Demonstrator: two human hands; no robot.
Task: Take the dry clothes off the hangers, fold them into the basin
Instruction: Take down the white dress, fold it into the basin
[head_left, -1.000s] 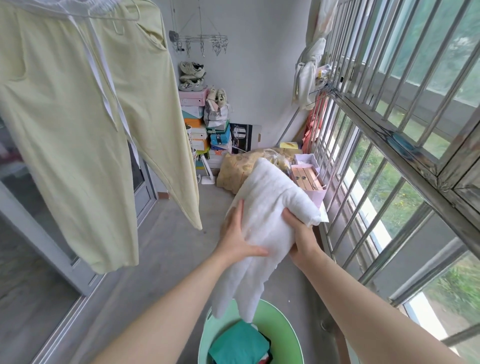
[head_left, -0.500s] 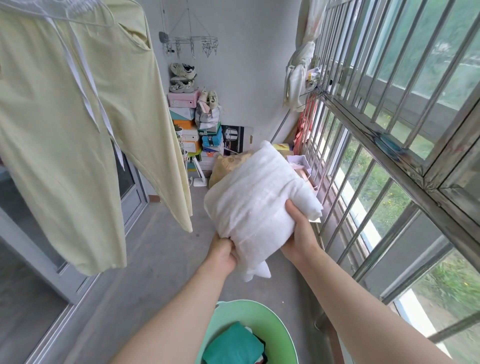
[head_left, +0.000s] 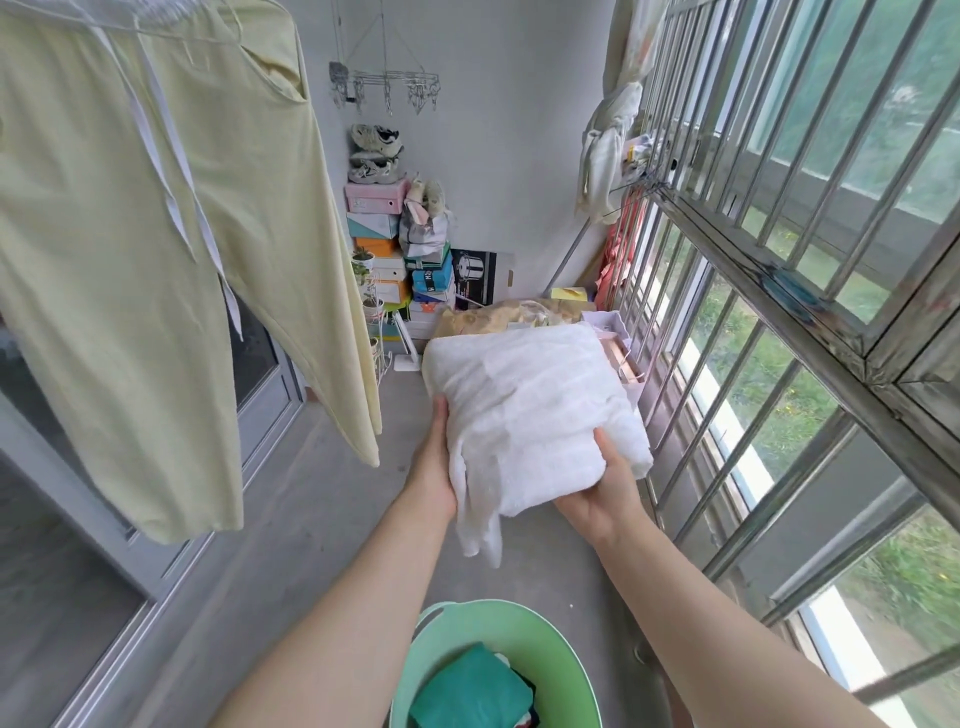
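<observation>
White fleecy garment (head_left: 524, 410): folded into a thick bundle, one loose end hanging from its near edge. It was held in the air between both hands, above and beyond the basin (head_left: 558, 652), not touching it.

Right hand (head_left: 597, 493): clamped on the bundle's near right corner, thumb on top, fingers underneath.

Left hand (head_left: 434, 467): laid against the bundle's left side, thumb pointing up along the edge, fingers hidden behind the cloth (whether they curled could not be told). The hands were apart, with the bundle between them.

Basin: pale green plastic, round, stood on the concrete floor (head_left: 291, 519) at its near end, below the forearms. It held a folded teal garment (head_left: 467, 696) over darker items.

Pale yellow trousers (head_left: 130, 260): hung from a white hanger (head_left: 156, 21) overhead on the left, legs down, white drawstrings dangling.

Shoe boxes (head_left: 374, 228): stacked in the far corner of the floor against the wall, with shoes (head_left: 376, 150) on top.

Metal clip rack (head_left: 387, 85): hung above the boxes.

Window bars (head_left: 779, 234): ran along the right edge of the floor.
</observation>
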